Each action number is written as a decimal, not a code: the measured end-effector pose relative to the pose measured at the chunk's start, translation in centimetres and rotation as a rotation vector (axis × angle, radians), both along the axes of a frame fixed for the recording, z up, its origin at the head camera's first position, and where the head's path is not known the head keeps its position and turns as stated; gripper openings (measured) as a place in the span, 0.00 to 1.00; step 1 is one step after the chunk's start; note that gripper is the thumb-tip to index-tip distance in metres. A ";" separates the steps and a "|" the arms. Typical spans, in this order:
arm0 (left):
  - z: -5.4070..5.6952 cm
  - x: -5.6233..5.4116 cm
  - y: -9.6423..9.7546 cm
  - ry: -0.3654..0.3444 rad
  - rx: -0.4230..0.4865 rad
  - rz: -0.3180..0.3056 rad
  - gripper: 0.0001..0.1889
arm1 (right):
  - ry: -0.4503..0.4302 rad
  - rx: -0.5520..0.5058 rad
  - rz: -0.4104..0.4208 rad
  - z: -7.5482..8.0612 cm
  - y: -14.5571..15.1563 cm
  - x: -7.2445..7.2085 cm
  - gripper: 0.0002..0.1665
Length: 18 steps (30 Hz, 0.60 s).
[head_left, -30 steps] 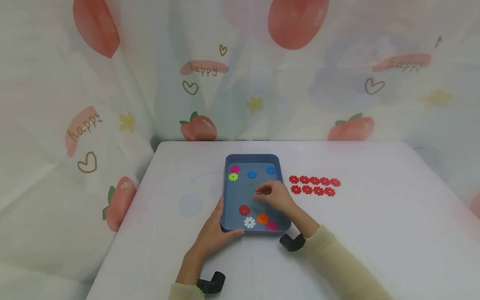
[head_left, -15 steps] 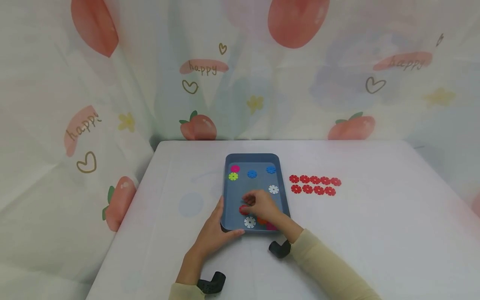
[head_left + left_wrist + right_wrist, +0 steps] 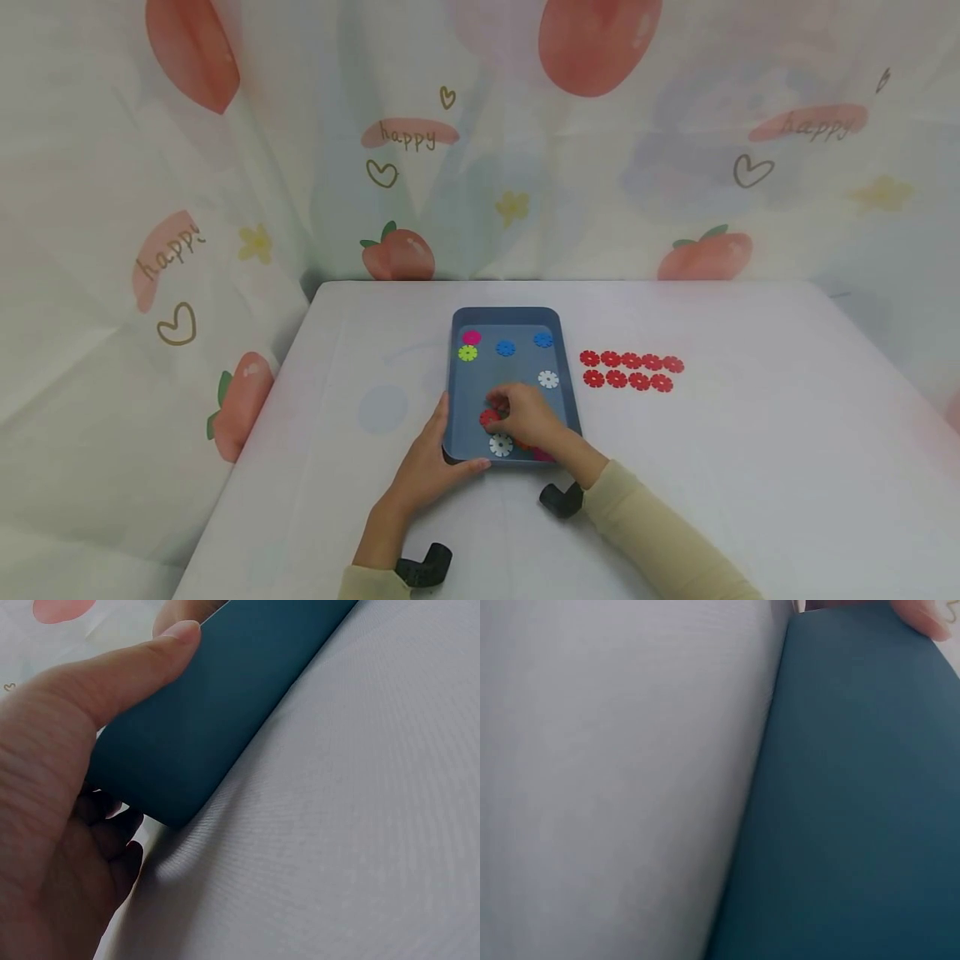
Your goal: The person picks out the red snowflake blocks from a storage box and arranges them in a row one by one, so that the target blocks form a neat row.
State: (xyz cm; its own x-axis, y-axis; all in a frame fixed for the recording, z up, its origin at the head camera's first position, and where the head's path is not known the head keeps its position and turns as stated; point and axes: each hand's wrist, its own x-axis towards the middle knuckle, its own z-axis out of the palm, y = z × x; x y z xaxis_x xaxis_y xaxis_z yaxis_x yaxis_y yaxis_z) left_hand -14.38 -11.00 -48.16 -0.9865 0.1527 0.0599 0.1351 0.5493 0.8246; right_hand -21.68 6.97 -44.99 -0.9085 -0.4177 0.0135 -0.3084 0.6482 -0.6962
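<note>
A blue-grey tray (image 3: 465, 392) lies on the table with several notched, flower-like plastic discs in it. My left hand (image 3: 423, 467) grips its near left corner, thumb on the near rim and fingers along the left side. In the left wrist view, that hand's thumb (image 3: 142, 671) lies over the tray's outer wall (image 3: 202, 712). My right hand (image 3: 525, 415) reaches down into the tray and pinches a red disc (image 3: 488, 416) between thumb and fingertips. Just below them lies a white disc (image 3: 501, 445). An orange disc (image 3: 522, 445) and a magenta disc (image 3: 543, 455) are partly hidden under the right hand.
Two rows of red discs (image 3: 632, 361) lie on the table right of the tray. Inside it are another white disc (image 3: 548, 379), two blue discs (image 3: 506, 348), a yellow-green disc (image 3: 468, 353) and a pink disc (image 3: 471, 337). A patterned curtain (image 3: 570, 200) hangs behind.
My right hand has moved left and toward me, from the tray's middle right down to the red disc, and now pinches it. A white disc at the right has come into sight. The left hand stays put.
</note>
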 end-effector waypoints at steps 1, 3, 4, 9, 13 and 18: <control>0.0 0.0 0.0 0.000 0.000 0.000 0.57 | -0.003 0.003 0.001 0.0 0.0 0.0 0.22; 0.0 0.0 0.0 0.000 0.001 -0.001 0.57 | -0.001 0.007 0.010 0.0 -0.1 0.0 0.21; 0.0 0.0 0.0 0.001 0.001 -0.001 0.57 | 0.000 0.007 0.014 0.0 -0.1 0.0 0.20; 0.0 0.0 0.0 -0.001 -0.001 -0.001 0.57 | -0.020 -0.029 0.011 -0.1 -0.1 -0.1 0.21; 0.0 0.0 0.1 -0.006 -0.010 0.003 0.57 | -0.011 -0.039 0.015 -0.1 0.0 -0.2 0.23; 0.0 -0.1 0.0 -0.008 -0.015 0.005 0.58 | -0.029 -0.014 0.030 0.0 0.1 -0.3 0.19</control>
